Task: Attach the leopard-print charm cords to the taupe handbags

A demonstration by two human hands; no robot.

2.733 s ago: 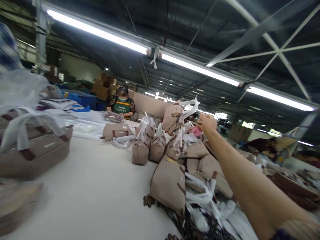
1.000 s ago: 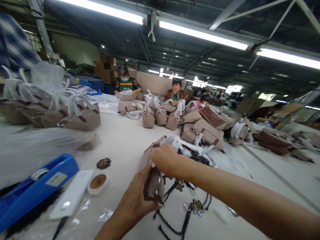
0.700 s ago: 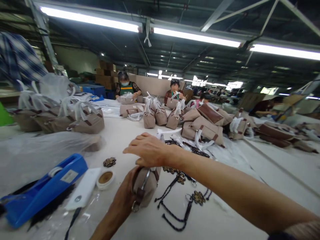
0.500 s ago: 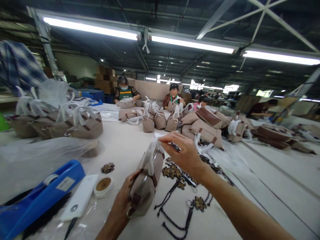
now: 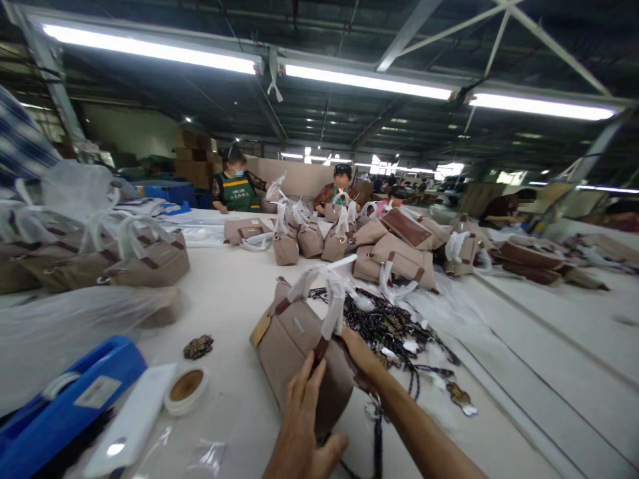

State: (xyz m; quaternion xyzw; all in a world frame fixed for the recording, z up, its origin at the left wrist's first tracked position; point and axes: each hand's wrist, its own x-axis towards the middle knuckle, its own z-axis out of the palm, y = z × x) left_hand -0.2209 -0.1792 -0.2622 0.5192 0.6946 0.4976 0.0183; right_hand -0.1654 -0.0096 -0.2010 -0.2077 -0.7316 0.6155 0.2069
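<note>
a beige handbag (image 5: 294, 336) is seen standing tilted on the worktop (image 5: 234, 293), near its front edge, with its handles (image 5: 327, 293) wrapped in white and raised above it. the left hand (image 5: 302, 426) is laid against the near face of the bag; its fingers (image 5: 310, 379) are stretched out flat and a little apart, the thumb spread to the side, so that nothing is clamped. the right hand (image 5: 356, 350) is tucked behind the bag's far side, and whether its fingers are closed on anything cannot be told, since they are hidden by the bag. just beyond the bag a heap of dark braided cords (image 5: 384, 326) is spread out, and some of them run under the right forearm. to the left a blue tape dispenser (image 5: 64, 399), a small round tin (image 5: 186, 384) and a leopard-patterned patch (image 5: 198, 346) are laid out, well apart from the bag. more bags (image 5: 309, 239) are gathered farther back, where other people are seated. as a judgement, the bag is at the stage of being steadied and turned between both hands; any further handling calls for firm support at its base and for the wrapped handles to be kept free of the cords.
</note>
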